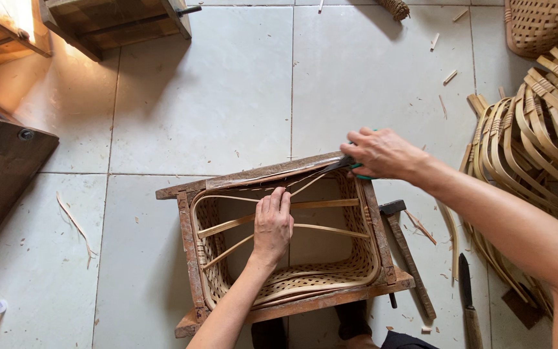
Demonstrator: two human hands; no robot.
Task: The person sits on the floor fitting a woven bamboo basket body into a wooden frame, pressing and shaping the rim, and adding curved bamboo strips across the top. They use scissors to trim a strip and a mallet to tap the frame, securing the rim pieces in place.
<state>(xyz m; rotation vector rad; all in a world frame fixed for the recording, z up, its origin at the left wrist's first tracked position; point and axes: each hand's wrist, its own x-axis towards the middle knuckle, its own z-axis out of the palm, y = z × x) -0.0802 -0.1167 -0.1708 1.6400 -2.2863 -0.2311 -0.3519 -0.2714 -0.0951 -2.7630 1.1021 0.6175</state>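
Observation:
A woven bamboo basket (356, 265) sits inside a rectangular wooden frame (187, 249) on the tiled floor. My left hand (272, 223) presses down on thin bamboo strips (330, 229) that cross the basket's opening. At the frame's far right corner my right hand (382, 154) grips scissors with green handles (343, 164). Their dark blades point left along the frame's far rail, touching a strip end there.
A hammer (407, 249) and a knife (467, 297) lie right of the frame. Curved bamboo handles (537, 129) are stacked at the right, with a woven basket (544, 26) behind them. Wooden furniture (1, 161) stands at the left. Bamboo scraps litter the tiles.

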